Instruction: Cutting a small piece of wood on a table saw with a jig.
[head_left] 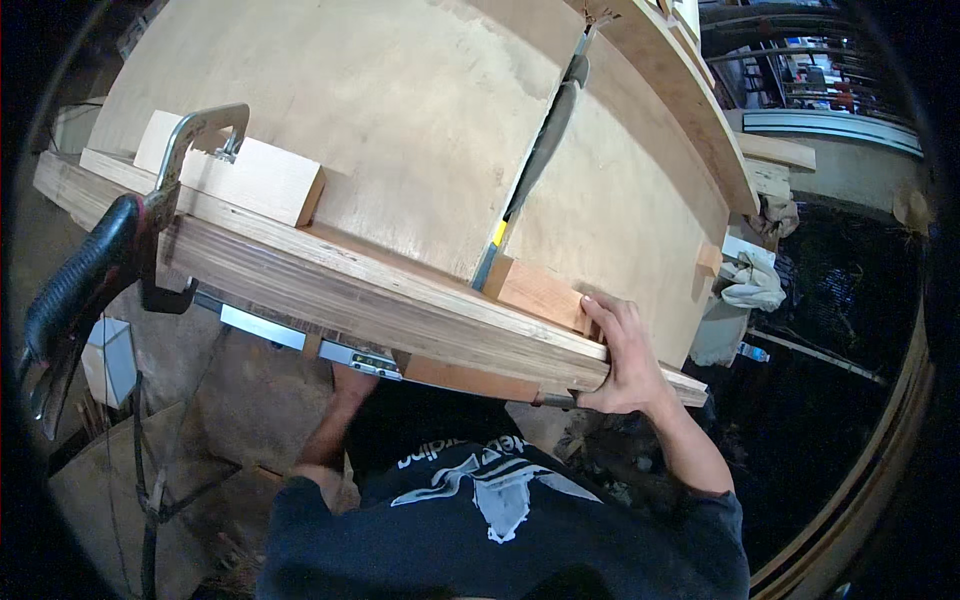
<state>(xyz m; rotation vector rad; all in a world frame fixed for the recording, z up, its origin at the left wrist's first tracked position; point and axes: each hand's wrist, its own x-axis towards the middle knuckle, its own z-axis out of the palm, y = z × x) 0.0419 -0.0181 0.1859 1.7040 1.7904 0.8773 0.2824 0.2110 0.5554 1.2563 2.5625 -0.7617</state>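
My right hand (628,355) grips the right end of a long laminated wooden fence (420,310). Its fingers reach over the top beside a small wood block (545,296), and the thumb is below at the front. Only the wrist and part of my left hand (354,381) show; its fingers are hidden under the fence edge. A plywood sled base (400,130) lies beyond the fence, split by a slot with a circular saw blade (550,140) in it. On the left, a locking C-clamp (165,205) with dark handles is fixed around the fence and a pale wood block (265,178).
A curved-looking wooden rail (690,100) crosses the far right of the base. Below the fence runs a metal rail (265,328). White cloth or gloves (752,285) and a small bottle (753,352) lie to the right. A white box (110,360) stands at lower left.
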